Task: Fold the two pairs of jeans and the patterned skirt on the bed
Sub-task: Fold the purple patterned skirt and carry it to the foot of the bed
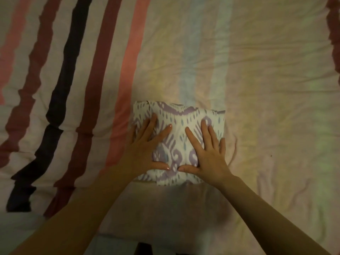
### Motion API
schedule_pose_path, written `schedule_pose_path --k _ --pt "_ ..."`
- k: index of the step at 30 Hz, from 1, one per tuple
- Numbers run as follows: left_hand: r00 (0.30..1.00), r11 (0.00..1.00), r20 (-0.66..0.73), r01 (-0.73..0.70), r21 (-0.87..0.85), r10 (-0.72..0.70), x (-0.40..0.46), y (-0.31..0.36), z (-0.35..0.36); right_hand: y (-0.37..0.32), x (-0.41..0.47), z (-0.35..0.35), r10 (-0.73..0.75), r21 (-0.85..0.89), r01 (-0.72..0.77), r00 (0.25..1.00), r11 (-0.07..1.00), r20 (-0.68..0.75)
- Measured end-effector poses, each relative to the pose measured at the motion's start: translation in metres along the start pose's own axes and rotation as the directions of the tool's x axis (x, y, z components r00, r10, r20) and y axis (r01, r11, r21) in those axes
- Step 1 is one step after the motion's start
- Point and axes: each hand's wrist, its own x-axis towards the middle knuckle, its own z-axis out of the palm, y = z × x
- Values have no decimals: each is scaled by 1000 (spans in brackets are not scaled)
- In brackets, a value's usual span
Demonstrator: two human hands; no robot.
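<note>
Bed (257, 89) fills nearly the whole view, its wrinkled pale cover (276, 126) washed with faint pastel bands on the right and crossed on the left by bold stripes (60, 89) of pink, dark red and near-black that run diagonally toward the near edge. Near the middle, close to the person, the patterned skirt (181, 122) lies folded into a compact, roughly square bundle, white with lilac and pale blue motifs. Both bare forearms reach in from the bottom of the view. The left hand (145, 150) lies flat on the left half of the bundle, fingers spread and straight, thumb stretched along its near edge. The right hand (207, 153) lies flat on the right half in the same way, fingers fanned, the little finger at the bundle's right edge. The two thumb tips point at each other, close but apart. Neither grip pinches cloth; both press palm-down. No jeans appear in view.
</note>
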Motion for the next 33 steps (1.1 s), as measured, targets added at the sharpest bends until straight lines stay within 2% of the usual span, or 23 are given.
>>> schedule_pose_path --k 4,7,10,12,14,16,18,22,25,29,33 --pt "998 999 49 38 -20 -37 5 -1 15 7 2 27 71 -105 -68 997 992 18" --pt "996 997 76 54 -50 -50 10 -4 18 10 8 30 69 -103 -64 996 993 48" --pt "1000 993 30 11 -116 -8 9 -5 13 13 8 21 14 71 -18 998 997 55" --pt "997 976 -78 -27 -216 11 7 -9 7 19 8 7 17 270 -18 1000 963 3" --pt "981 916 -139 67 -396 -132 2 -12 2 24 8 -8 151 467 -127 988 875 -14" --pt "936 766 -16 278 -580 -351 -6 -7 2 26 8 -14 281 547 -253 959 798 33" --pt "906 658 44 337 -673 -420 -12 -2 6 21 10 -17 330 576 -313 941 755 78" --pt "926 537 69 274 -798 -370 -12 -3 -2 17 17 -26 208 729 -264 963 631 169" --pt "944 536 96 261 -803 -316 -10 0 -7 10 16 -28 130 767 -291 955 573 265" --pt "942 499 136 281 -820 -307 -7 7 -14 -1 11 -20 104 825 -322 945 464 311" --pt "942 441 148 276 -854 -303 -16 15 -23 -7 -1 -21 127 841 -314 949 441 287"
